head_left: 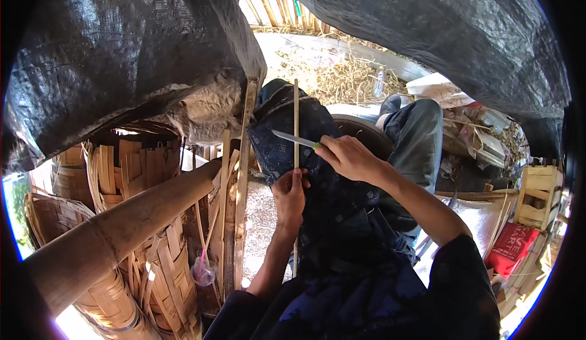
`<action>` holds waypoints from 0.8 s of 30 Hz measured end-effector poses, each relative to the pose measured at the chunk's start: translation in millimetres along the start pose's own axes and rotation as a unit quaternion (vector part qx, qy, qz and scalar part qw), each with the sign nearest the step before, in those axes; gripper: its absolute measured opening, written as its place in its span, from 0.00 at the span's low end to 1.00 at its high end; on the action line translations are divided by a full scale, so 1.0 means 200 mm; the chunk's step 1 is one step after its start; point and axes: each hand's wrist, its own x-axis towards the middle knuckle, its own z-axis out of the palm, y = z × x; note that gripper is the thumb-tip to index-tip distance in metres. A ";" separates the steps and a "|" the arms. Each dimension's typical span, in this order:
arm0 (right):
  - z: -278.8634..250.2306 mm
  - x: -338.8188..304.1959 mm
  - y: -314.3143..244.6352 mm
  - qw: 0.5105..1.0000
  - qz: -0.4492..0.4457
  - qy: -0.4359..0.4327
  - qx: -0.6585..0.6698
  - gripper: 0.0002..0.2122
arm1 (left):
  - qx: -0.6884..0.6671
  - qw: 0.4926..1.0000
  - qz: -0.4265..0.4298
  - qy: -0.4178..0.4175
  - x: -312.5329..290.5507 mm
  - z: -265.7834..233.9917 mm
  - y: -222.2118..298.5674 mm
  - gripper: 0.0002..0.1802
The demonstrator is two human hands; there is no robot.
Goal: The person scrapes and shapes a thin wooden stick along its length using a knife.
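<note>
Pinching a bamboo strip (pixel 296 105) in the left hand (pixel 289 196), right hand (pixel 348 155) clamped on a knife (pixel 291 137) crossing it; strip looks whole, can't really tell how much is done.

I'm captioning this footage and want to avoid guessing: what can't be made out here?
Head view, all four:
Handle of the knife: mostly covered by the right hand.
Gripped part of the light strip: covered by the left hand.
Near end of the thick pole: cut off by the dark picture rim.
Contents of the clear plastic container: too small to tell.
</note>
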 end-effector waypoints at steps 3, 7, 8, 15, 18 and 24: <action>-0.03 -0.04 -0.01 0.995 0.028 -0.077 -0.064 0.15 | -0.054 0.998 -0.040 -0.014 0.01 -0.01 0.02 0.14; 0.00 -0.04 0.02 0.989 0.045 -0.054 -0.131 0.15 | -0.077 0.994 -0.061 -0.039 0.01 -0.02 0.02 0.14; 0.02 -0.02 0.05 0.989 0.044 -0.048 -0.133 0.16 | -0.074 0.995 -0.060 -0.037 0.01 -0.02 0.01 0.14; 0.07 0.04 0.08 0.983 0.046 -0.062 -0.166 0.16 | -0.055 0.997 -0.044 -0.010 0.01 -0.02 -0.01 0.15; 0.06 0.10 0.10 0.979 0.121 -0.033 -0.159 0.16 | -0.036 0.999 -0.017 -0.007 -0.02 -0.01 -0.05 0.14; -0.02 0.17 0.14 0.992 0.038 0.047 -0.112 0.17 | -0.058 0.997 -0.054 -0.006 -0.01 -0.01 0.01 0.15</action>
